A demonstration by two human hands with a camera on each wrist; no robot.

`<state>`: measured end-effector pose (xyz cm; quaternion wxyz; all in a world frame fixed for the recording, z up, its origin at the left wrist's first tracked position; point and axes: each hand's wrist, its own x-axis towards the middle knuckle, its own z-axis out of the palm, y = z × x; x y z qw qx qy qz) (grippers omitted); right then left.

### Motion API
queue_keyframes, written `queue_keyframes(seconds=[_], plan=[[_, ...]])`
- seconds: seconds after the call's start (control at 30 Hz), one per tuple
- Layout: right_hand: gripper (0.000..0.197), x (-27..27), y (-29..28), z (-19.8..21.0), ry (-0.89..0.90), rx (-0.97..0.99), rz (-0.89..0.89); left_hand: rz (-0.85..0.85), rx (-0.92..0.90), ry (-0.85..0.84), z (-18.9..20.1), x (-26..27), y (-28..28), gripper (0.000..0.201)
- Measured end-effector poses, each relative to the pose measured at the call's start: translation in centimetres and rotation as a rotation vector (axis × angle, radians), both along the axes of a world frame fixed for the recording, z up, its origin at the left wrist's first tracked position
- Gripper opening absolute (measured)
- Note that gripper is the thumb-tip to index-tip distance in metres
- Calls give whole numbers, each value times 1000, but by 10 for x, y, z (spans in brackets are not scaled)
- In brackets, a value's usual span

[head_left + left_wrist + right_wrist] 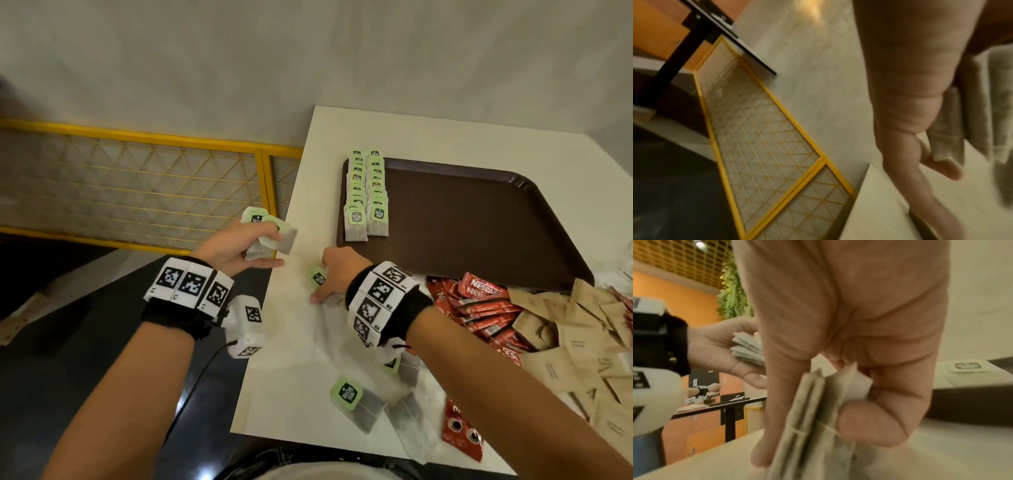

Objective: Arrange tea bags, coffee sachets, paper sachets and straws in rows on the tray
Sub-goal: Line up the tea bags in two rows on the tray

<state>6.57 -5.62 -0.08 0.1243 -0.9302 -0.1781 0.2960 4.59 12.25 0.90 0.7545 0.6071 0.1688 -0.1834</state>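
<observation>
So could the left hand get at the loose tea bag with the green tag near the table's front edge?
Probably not yet: the left hand already grips a bunch of tea bags, though nothing covers the loose tea bag.

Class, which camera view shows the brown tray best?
The head view: the brown tray lies almost whole on the table, two rows of tea bags along its left edge. The right wrist view catches only its dark rim; the left wrist view shows none of it.

Both hands gripping.
Left hand (236,245) curled, raised off table edge; right hand (337,274) pinching, lowered onto table.
</observation>
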Motion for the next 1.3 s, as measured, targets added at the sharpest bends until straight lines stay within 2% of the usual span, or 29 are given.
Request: queue_keyframes(seconds=[0.07,0.17,0.27,0.37,0.47,0.57,0.63,0.73,0.8,0.9,1.0,1.07,1.2,1.3], plan=[[58,0,3,-1,-26,-29,18,13,-110,-50,0,0,-4,39],[56,-3,3,-6,-55,-61,44,44,-238,-101,4,1,-16,17],[62,-5,2,-10,-57,-58,57,117,-278,-105,6,4,-22,10],[64,-5,-1,-12,-28,25,-1,185,-316,-89,5,7,-24,4],[65,-3,-9,-10,62,152,-125,233,-388,-74,5,7,-23,3],[41,1,-27,1,141,323,-233,235,-386,-66,0,9,-23,19],[27,5,-42,14,141,482,-299,204,-363,-60,-1,10,-25,18],[33,10,-54,37,150,788,-412,161,-345,-58,0,11,-37,17],[43,17,-51,45,173,890,-426,88,-314,-72,5,11,-50,23],[45,26,-40,46,119,880,-390,-27,-292,-115,10,12,-71,49],[37,32,-37,42,4,821,-337,-29,-314,-168,9,13,-80,55],[38,33,-40,42,-41,769,-297,-20,-355,-176,6,13,-81,61],[49,35,-46,42,-110,687,-248,59,-323,-133,3,15,-91,34],[51,35,-55,41,-92,756,-317,134,-322,-89,3,17,-98,18]])
